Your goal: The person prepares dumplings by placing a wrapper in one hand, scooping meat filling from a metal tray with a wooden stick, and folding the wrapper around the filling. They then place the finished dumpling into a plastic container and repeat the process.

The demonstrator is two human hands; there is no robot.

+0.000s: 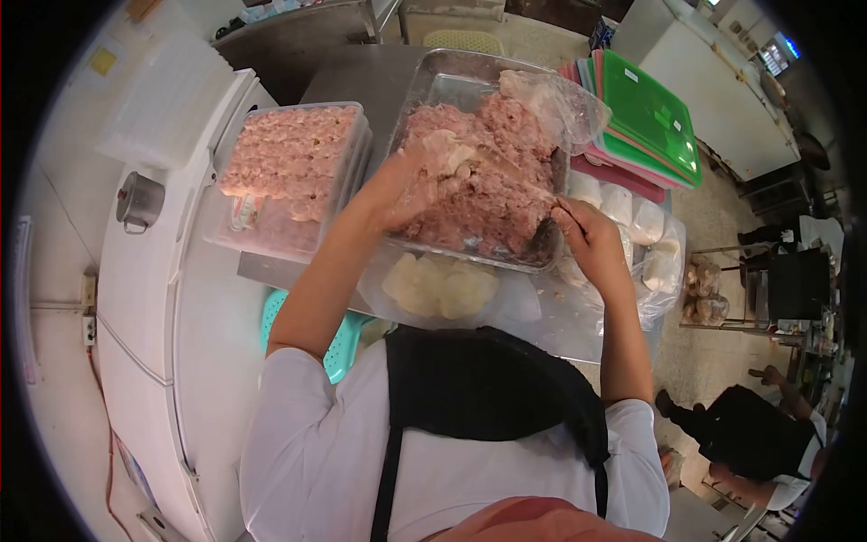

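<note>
Steel surface (361,77) holds a full dumpling tub (291,163); left hand (411,185) cups a wrapper (452,149), right fingers (567,217) pinch together over half-emptied meat tray (488,176).

There is just one camera, and it sits up on the person's head. It looks forward and steeply down, so the white shirt and black apron (488,397) fill the bottom. The shiny metal tray of pink minced meat (483,176) lies close below. Edges bend round like a fishbowl.
</note>
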